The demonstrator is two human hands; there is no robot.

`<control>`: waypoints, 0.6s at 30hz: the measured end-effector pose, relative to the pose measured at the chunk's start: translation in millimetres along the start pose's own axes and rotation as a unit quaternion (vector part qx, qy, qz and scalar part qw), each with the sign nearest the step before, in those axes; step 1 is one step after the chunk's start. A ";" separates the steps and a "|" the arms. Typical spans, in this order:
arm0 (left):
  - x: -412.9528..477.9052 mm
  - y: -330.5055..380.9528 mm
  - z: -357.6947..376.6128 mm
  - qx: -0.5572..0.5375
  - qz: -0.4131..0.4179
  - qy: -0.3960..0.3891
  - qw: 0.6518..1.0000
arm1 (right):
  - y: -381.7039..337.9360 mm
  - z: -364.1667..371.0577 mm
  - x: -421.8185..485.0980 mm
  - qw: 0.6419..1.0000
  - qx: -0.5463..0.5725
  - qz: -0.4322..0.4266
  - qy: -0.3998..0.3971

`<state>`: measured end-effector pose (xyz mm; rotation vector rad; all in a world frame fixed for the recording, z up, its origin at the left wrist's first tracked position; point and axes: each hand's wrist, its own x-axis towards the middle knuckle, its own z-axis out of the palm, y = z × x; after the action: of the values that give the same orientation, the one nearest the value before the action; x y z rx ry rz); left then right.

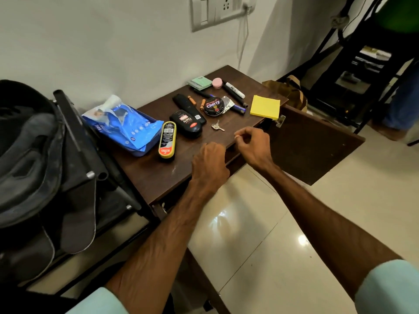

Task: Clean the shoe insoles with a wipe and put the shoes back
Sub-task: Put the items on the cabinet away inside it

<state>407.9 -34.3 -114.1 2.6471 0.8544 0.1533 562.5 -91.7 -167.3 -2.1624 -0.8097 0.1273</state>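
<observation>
- A person's bare left hand [209, 162] rests at the front edge of a dark brown wooden table [156, 177]. The knuckles face up and the fingers are curled under, out of sight. Whether they grip anything cannot be told.
- The right hand [251, 143] hovers just beside it over the same edge. Its fingers are curled in and the thumb tip meets the forefinger, with nothing visible between them.
- A crumpled blue plastic pack of wipes [122, 125] lies at the table's left end, well apart from both hands.
- Beside the pack lie a black, yellow-rimmed shoe-shine sponge case [167, 140], a black polish bottle [188, 123] and a round black polish tin [214, 106].
- Small silver keys [217, 126] lie just beyond the right hand.
- A square yellow sticky-note pad [265, 107] sits at the far right corner.
- Left of the table stands a black metal shoe rack [70, 125] holding what looks like a dark grey shoe [29, 159]. A dark insole-shaped piece [77, 218] hangs over its edge.
</observation>
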 end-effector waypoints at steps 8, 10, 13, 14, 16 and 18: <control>-24.6 -40.3 -59.4 -0.082 -0.172 0.174 0.966 | -98.2 32.3 -44.0 0.995 0.061 -0.045 -0.072; -36.6 -51.2 -70.8 -0.099 -0.200 0.194 0.955 | -115.6 44.7 -48.6 0.993 0.058 -0.031 -0.094; -54.0 -66.4 -84.4 -0.111 -0.239 0.186 0.946 | -140.9 64.2 -51.6 0.993 0.026 -0.018 -0.113; -57.1 -68.8 -86.6 -0.106 -0.242 0.171 0.949 | -146.4 69.0 -51.9 0.993 0.016 -0.013 -0.116; -61.2 -72.9 -89.5 -0.087 -0.244 0.141 0.956 | -155.4 78.2 -52.5 0.991 0.009 0.001 -0.130; -62.5 -74.6 -90.1 -0.076 -0.242 0.123 0.959 | -159.5 85.5 -51.5 0.989 0.001 0.013 -0.147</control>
<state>297.7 12.4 -57.0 2.2285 1.4789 0.4086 411.4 9.1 -118.3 -2.1811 -0.9443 0.4690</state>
